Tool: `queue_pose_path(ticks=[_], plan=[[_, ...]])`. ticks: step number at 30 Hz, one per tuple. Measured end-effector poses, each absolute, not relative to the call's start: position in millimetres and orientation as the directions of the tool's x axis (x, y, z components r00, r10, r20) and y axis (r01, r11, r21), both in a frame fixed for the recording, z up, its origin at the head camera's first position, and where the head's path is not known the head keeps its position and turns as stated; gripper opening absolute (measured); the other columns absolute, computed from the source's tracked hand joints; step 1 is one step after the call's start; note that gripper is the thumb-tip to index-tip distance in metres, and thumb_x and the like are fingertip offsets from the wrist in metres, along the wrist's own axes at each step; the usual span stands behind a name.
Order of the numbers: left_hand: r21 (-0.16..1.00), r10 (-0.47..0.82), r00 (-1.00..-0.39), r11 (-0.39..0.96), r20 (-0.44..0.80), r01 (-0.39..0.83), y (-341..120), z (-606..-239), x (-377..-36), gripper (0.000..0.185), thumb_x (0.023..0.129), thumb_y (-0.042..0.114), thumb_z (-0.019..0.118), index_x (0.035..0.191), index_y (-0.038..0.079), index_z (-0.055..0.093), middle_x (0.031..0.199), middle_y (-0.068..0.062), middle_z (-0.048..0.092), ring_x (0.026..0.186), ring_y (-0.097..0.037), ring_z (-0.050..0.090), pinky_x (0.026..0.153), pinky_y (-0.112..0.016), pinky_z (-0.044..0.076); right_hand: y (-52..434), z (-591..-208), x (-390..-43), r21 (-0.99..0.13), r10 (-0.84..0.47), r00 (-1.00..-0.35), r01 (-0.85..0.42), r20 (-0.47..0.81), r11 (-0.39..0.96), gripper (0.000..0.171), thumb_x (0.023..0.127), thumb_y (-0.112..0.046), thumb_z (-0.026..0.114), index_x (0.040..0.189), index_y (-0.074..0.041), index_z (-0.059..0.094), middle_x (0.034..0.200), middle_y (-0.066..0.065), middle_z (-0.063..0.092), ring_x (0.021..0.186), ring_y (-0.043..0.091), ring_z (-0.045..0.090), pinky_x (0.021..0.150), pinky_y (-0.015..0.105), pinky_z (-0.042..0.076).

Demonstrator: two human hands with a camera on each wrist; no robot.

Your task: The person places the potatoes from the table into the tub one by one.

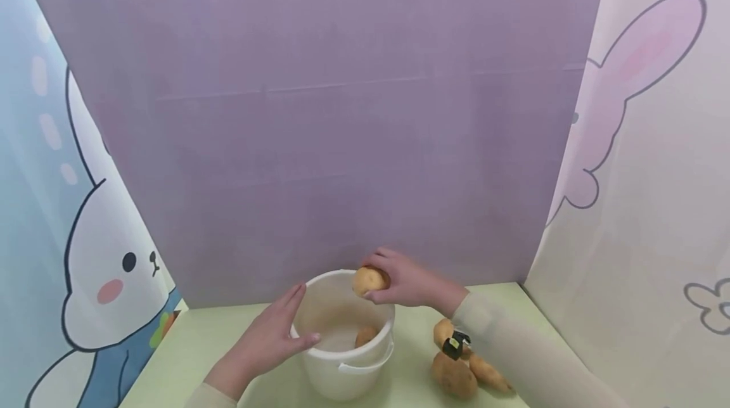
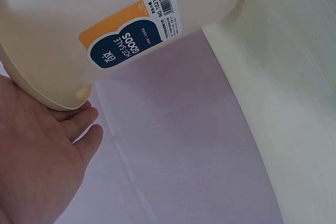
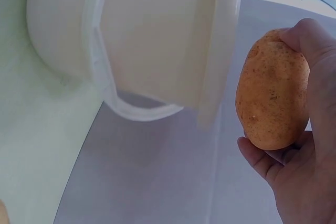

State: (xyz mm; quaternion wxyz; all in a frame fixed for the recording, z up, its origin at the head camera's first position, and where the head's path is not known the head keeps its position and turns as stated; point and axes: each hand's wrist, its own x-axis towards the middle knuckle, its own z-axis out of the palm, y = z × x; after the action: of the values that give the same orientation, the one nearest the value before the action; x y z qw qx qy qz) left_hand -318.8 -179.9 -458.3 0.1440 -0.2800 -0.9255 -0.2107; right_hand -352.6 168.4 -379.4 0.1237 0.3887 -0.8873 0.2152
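A white plastic bucket (image 1: pixel 342 376) stands upright on the table with its handle hanging at the front. My right hand (image 1: pixel 402 278) grips a potato (image 1: pixel 371 281) over the bucket's right rim. In the right wrist view thumb and fingers hold that potato (image 3: pixel 273 90) by its two ends, just outside the rim. My left hand (image 1: pixel 276 335) rests against the left of the rim with straight fingers, its thumb at the front edge. The left wrist view has those fingers (image 2: pixel 79 124) by the rim. Another potato (image 1: pixel 365 336) lies inside the bucket.
To the right of the bucket several potatoes (image 1: pixel 454 375) lie together, partly behind a small black device (image 1: pixel 456 344) at the right sleeve. A purple cloth (image 1: pixel 353 142) hangs behind the pale green table (image 1: pixel 219 332). Printed cloths stand at both sides.
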Motion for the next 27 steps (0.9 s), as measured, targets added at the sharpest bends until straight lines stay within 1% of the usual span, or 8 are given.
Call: queue_pose_path(ticks=[5, 9, 16, 22, 27], plan=[[0.31, 0.463, -0.802, 0.753, 0.378, 0.581, -179, -460, -320, 0.114, 0.096, 0.078, 0.068, 0.17, -0.003, 0.036, 0.173, -0.024, 0.041, 0.154, -0.047, 0.047, 0.121, -0.065, 0.044, 154, -381, -354, -0.263, -0.671, -0.638, -0.768, 0.377, 0.584, 0.051, 0.094, -0.037, 0.087, 0.14, -0.022, 0.071, 0.121, -0.01, 0.062, 0.1, 0.009, 0.059, 0.081, 0.027, 0.055], [0.308, 0.467, -0.797, 0.749, 0.383, 0.587, -179, -459, -321, 0.114, 0.097, 0.078, 0.067, 0.17, -0.004, 0.036, 0.173, -0.024, 0.04, 0.154, -0.047, 0.047, 0.121, -0.065, 0.044, 143, -384, -357, -0.249, -0.69, -0.627, -0.778, 0.361, 0.577, 0.053, 0.094, -0.037, 0.087, 0.141, -0.019, 0.07, 0.12, -0.008, 0.061, 0.1, 0.009, 0.059, 0.082, 0.025, 0.055], [0.303, 0.47, -0.798, 0.752, 0.377, 0.586, -180, -459, -320, 0.115, 0.097, 0.08, 0.065, 0.17, -0.004, 0.035, 0.174, -0.024, 0.039, 0.154, -0.047, 0.046, 0.12, -0.066, 0.044, 128, -391, -361, -0.221, -0.712, -0.619, -0.784, 0.331, 0.58, 0.054, 0.094, -0.038, 0.087, 0.141, -0.019, 0.07, 0.12, -0.007, 0.06, 0.101, 0.007, 0.058, 0.084, 0.024, 0.053], [0.302, 0.475, -0.795, 0.749, 0.377, 0.59, -181, -458, -320, 0.115, 0.097, 0.08, 0.064, 0.171, -0.003, 0.034, 0.174, -0.023, 0.038, 0.154, -0.047, 0.046, 0.12, -0.066, 0.045, 118, -393, -365, -0.247, -0.707, -0.63, -0.777, 0.322, 0.58, 0.056, 0.093, -0.038, 0.088, 0.143, -0.019, 0.069, 0.12, -0.007, 0.06, 0.101, 0.007, 0.058, 0.084, 0.024, 0.054], [0.295, 0.473, -0.795, 0.753, 0.381, 0.589, -181, -459, -322, 0.115, 0.097, 0.08, 0.065, 0.17, -0.004, 0.035, 0.174, -0.023, 0.039, 0.154, -0.046, 0.046, 0.12, -0.064, 0.045, 113, -396, -370, -0.238, -0.719, -0.617, -0.787, 0.32, 0.569, 0.055, 0.093, -0.039, 0.088, 0.141, -0.019, 0.07, 0.12, -0.008, 0.061, 0.102, 0.006, 0.058, 0.087, 0.022, 0.053]])
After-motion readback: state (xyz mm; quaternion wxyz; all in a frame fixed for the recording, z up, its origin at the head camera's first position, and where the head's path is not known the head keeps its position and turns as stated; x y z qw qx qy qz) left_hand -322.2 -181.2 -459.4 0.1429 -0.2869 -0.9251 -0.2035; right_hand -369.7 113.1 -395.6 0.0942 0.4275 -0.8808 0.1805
